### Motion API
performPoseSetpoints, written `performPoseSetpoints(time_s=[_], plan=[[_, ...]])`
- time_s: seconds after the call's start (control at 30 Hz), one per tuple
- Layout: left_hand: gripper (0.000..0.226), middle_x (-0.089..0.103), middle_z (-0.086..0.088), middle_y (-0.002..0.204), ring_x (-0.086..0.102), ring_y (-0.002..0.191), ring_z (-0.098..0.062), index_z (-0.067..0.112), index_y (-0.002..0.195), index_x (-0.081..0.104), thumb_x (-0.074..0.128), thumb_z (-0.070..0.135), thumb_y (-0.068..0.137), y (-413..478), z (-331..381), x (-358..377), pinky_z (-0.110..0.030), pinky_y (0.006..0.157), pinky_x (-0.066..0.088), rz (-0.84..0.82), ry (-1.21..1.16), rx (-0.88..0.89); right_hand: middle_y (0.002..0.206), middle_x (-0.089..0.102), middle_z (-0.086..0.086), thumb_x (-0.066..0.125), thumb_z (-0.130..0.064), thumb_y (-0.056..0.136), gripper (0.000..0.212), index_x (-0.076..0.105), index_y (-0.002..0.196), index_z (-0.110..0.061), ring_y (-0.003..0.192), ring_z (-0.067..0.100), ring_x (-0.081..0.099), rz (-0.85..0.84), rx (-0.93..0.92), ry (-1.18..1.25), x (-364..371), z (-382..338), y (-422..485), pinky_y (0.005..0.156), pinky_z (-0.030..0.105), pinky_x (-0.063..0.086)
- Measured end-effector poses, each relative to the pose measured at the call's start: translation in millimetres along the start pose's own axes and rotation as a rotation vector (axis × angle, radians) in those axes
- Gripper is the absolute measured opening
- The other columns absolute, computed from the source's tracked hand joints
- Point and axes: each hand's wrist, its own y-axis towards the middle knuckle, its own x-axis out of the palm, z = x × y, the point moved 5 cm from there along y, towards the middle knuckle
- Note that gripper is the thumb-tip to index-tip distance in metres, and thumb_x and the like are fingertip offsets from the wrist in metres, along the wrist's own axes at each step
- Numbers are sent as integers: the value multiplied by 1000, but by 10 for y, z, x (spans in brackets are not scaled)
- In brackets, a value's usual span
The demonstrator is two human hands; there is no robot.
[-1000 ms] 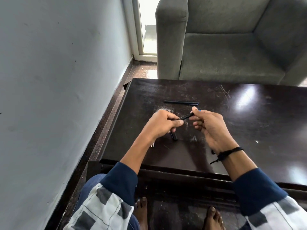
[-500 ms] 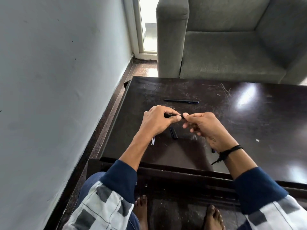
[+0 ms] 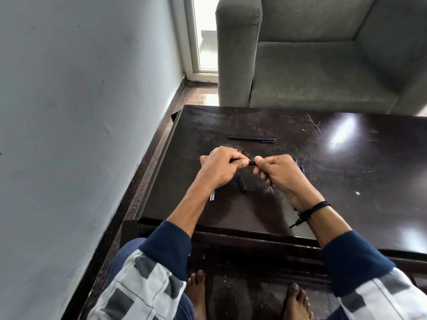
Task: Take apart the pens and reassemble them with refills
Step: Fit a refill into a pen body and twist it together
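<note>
Held pen (image 3: 251, 162): black, with its long axis running left to right and roughly level above the dark table (image 3: 346, 181). Only a short stretch shows between the two thumbs. Both ends are covered by fingers (which end is the tip cannot be told).

Left hand (image 3: 221, 167): fingers curled round the pen's left part, thumb pressed on top. Right hand (image 3: 277, 174): fingers curled round the right part, thumb tip on the pen just beside the left thumb.

Second pen (image 3: 251, 139): lies flat on the table beyond the hands, also left to right, apart from them.

Short black pen piece (image 3: 240, 183): lies on the table between the two wrists, long axis running near to far with a slight tilt.

Thin pale refills (image 3: 212, 195): stick out from under the left wrist, mostly hidden.

Small blue pieces (image 3: 300, 166): just right of the right hand, too small to identify.

Black cord wristband (image 3: 312, 210): on the right wrist.

Grey sofa (image 3: 323, 65): beyond the table's far edge.
</note>
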Motion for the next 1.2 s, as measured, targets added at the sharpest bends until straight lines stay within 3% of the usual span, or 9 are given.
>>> performPoseSetpoints(time_s=[0.17,0.3,0.47,0.6,0.73,0.93,1.07,1.2], plan=[[18,75,12,108,59,114,-8,32,109,78,67,36,95,-15,8,-1,-34,93,24,-17,-50,-19,48,53,-6,60,-29,100,41,68,66,-8,43,5,43,22,-29,-27,8,34,29,44,17,36],[16,76,10,104,62,111,-10,30,106,80,70,35,94,-17,-13,-29,-45,107,37,9,-102,-22,50,55,-5,61,-26,100,37,70,70,-8,43,4,45,18,-69,-36,19,24,34,43,15,36],[16,76,12,105,63,111,-10,30,105,80,72,34,91,7,-24,-70,-49,105,41,20,-97,24,59,63,0,60,-29,101,34,75,86,-2,48,6,51,-56,-71,37,1,-2,35,44,17,40],[13,77,14,99,65,107,-10,31,100,80,74,34,90,25,-36,-54,-50,103,44,13,-89,43,57,63,-2,60,-27,101,34,75,81,-3,48,5,52,-32,-49,65,3,8,27,44,16,41],[10,66,29,76,65,104,-7,30,97,81,74,32,90,31,-40,-8,-50,104,44,-15,-75,42,55,61,-3,65,-14,97,25,70,75,-5,48,6,51,17,-52,42,-8,1,23,45,16,42],[12,75,17,94,62,107,-6,29,100,80,72,32,92,24,-31,-21,-48,107,40,4,-70,41,61,67,3,68,-18,95,23,73,78,-4,50,7,56,-10,-44,77,-28,-40,-22,49,17,47],[10,63,30,75,64,105,-7,29,97,81,73,32,91,40,-45,15,-49,106,41,-16,-72,52,60,65,3,68,-13,95,21,72,76,-4,48,5,54,18,-45,80,-29,-50,-22,47,15,45],[9,63,32,72,65,102,-7,30,95,81,74,33,89,63,-71,41,-50,104,44,-28,-70,55,64,66,6,72,-3,89,8,72,81,-4,52,6,56,16,-61,98,-41,-42,-9,52,17,48]])
